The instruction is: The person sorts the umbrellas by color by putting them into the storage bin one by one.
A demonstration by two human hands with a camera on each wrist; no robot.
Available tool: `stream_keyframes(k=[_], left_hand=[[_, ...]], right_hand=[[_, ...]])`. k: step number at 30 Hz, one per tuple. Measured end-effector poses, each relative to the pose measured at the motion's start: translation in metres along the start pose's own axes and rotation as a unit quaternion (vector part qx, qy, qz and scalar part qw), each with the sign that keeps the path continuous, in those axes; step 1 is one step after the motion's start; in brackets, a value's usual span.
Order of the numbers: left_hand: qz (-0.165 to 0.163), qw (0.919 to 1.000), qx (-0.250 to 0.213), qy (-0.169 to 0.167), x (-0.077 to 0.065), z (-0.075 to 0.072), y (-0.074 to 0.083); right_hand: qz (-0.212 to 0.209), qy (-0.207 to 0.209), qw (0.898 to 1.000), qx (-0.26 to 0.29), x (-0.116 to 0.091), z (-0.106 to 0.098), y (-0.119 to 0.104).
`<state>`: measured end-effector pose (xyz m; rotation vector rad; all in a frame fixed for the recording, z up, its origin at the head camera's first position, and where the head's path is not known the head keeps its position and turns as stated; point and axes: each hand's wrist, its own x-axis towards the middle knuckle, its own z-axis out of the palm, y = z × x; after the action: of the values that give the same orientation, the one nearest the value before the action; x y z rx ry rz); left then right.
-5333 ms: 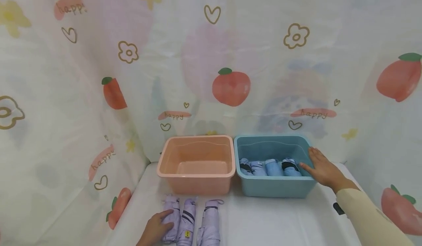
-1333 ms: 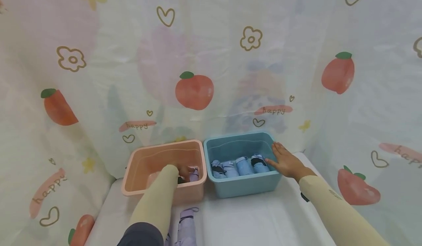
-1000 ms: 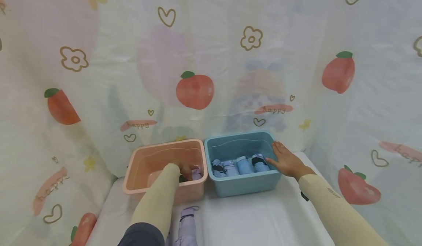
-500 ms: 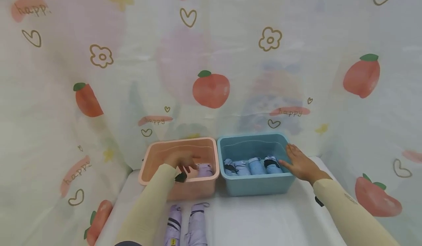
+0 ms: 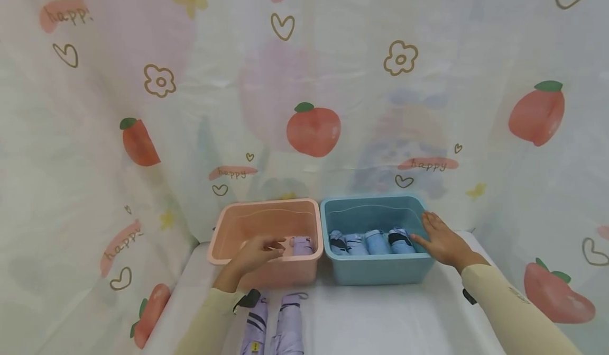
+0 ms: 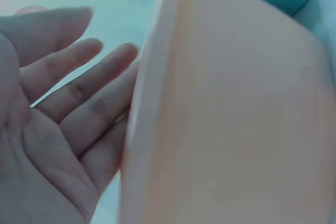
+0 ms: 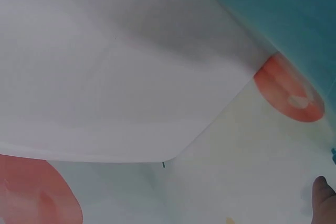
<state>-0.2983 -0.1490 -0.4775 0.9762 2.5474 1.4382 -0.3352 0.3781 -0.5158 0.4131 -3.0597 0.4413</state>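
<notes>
My left hand (image 5: 257,254) hovers over the near rim of the pink bin (image 5: 266,270), fingers loosely extended and holding nothing. In the left wrist view the left palm (image 6: 42,150) and relaxed fingers show beside the bin's wall. Inside that bin, at its right end, lies one folded lilac umbrella (image 5: 302,246). Two more folded lilac umbrellas, one with dark stripes and a yellow tag (image 5: 256,328), one plainer (image 5: 289,326), lie on the table in front. My right hand (image 5: 442,241) rests with straight fingers at the right rim of the blue bin (image 5: 380,270).
Several folded blue umbrellas (image 5: 377,242) lie in a row inside the blue bin, which stands right beside the pink one. Both bins stand at the back of a white-covered table (image 5: 380,318), against a printed curtain (image 5: 228,106). A dark wrist device (image 5: 248,298) sits at the left wrist.
The left hand carried a lilac umbrella from the table into the pink bin, let go and drew back towards the near rim. The right hand stayed at the blue bin. The head view shifted.
</notes>
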Motion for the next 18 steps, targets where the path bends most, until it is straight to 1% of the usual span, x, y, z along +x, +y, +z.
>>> stream_keyframes(k=[1, 3, 4, 5, 6, 8, 9, 12, 14, 15, 16, 18], left_hand=[[-0.008, 0.9999, 0.010, 0.008, 0.001, 0.004, -0.009], [-0.018, 0.9995, 0.005, 0.025, -0.003, 0.007, -0.020], [-0.025, 0.9990, -0.012, 0.034, -0.008, 0.008, -0.021], [-0.026, 0.9986, -0.020, 0.043, -0.012, 0.009, -0.021], [-0.033, 0.9978, -0.031, 0.049, -0.018, 0.009, -0.022], [-0.047, 0.9967, -0.030, 0.059, -0.032, 0.011, -0.023], [-0.059, 0.9960, -0.024, 0.062, -0.039, 0.012, -0.023], [-0.073, 0.9954, -0.011, 0.062, -0.058, 0.017, -0.015], [-0.075, 0.9956, -0.010, 0.056, -0.069, 0.022, -0.011], [-0.075, 0.9956, -0.014, 0.055, -0.074, 0.024, -0.011], [-0.076, 0.9954, -0.020, 0.055, -0.079, 0.027, -0.016], [-0.087, 0.9942, -0.029, 0.056, -0.092, 0.033, -0.030]], right_hand=[[0.000, -0.001, 1.000, 0.001, 0.001, -0.001, 0.000], [0.000, -0.002, 1.000, 0.000, 0.002, -0.001, 0.000], [0.001, -0.001, 1.000, -0.001, 0.003, -0.001, 0.000], [0.002, 0.000, 1.000, -0.002, 0.003, -0.001, -0.001], [0.002, -0.001, 1.000, 0.002, 0.004, -0.001, -0.001], [0.004, -0.003, 1.000, 0.003, 0.004, 0.001, -0.001], [0.005, -0.003, 1.000, 0.004, 0.005, 0.002, 0.000], [0.007, -0.005, 1.000, 0.003, 0.005, 0.004, 0.001], [0.008, -0.005, 1.000, 0.001, 0.005, 0.004, 0.002], [0.008, -0.005, 1.000, 0.001, 0.005, 0.004, 0.002], [0.008, -0.004, 1.000, 0.001, 0.005, 0.004, 0.002], [0.007, -0.004, 1.000, 0.001, 0.004, 0.004, 0.002]])
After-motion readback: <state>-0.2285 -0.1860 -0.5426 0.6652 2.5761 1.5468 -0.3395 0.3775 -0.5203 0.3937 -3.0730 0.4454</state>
